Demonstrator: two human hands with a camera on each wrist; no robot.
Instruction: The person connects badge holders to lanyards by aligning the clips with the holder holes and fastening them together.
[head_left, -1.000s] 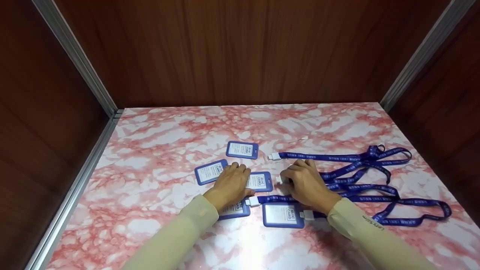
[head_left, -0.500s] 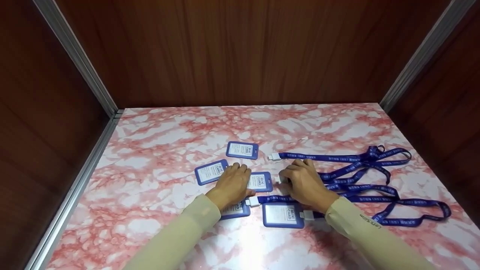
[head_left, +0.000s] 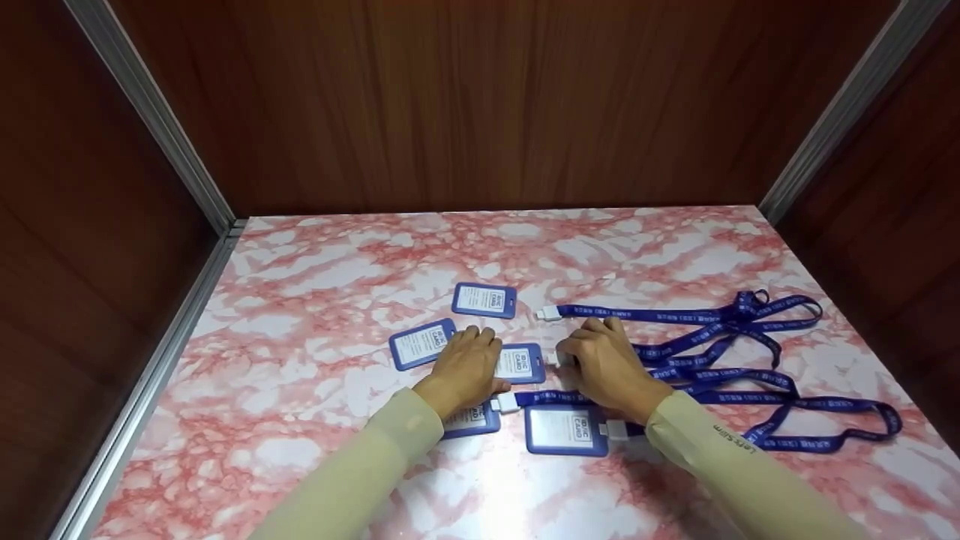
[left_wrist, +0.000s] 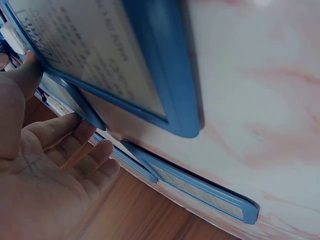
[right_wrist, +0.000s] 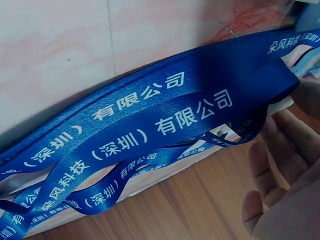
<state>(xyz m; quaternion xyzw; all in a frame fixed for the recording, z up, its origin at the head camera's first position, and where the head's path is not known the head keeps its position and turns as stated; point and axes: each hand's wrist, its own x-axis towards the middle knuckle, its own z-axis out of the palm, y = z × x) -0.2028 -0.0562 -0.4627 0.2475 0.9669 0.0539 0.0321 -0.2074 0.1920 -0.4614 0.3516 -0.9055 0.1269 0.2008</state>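
Five blue-framed card holders lie on the table, so several in all. The left hand (head_left: 465, 371) rests its thumb and fingers on the middle card holder (head_left: 519, 363), covering its left part; the left wrist view shows that palm (left_wrist: 50, 175) beside the card edges. The right hand (head_left: 606, 366) pinches the white clip (head_left: 554, 360) of a blue lanyard (head_left: 679, 345), with the clip's tip at that holder's slotted right end. In the right wrist view, lanyard straps (right_wrist: 150, 110) run up to the right hand (right_wrist: 285, 185). Whether clip and slot are joined cannot be told.
One card holder (head_left: 484, 300) lies farther back, another (head_left: 420, 344) left of the left hand, one (head_left: 472, 421) partly under the left forearm. The front holder (head_left: 566, 430) meets a white clip (head_left: 615, 430). More looped lanyards (head_left: 840, 405) spread right. Wooden panels (head_left: 480, 105) enclose the table.
The right hand has shifted slightly left, bringing the pinched clip up to the middle card holder's slotted end. The left hand has barely moved.
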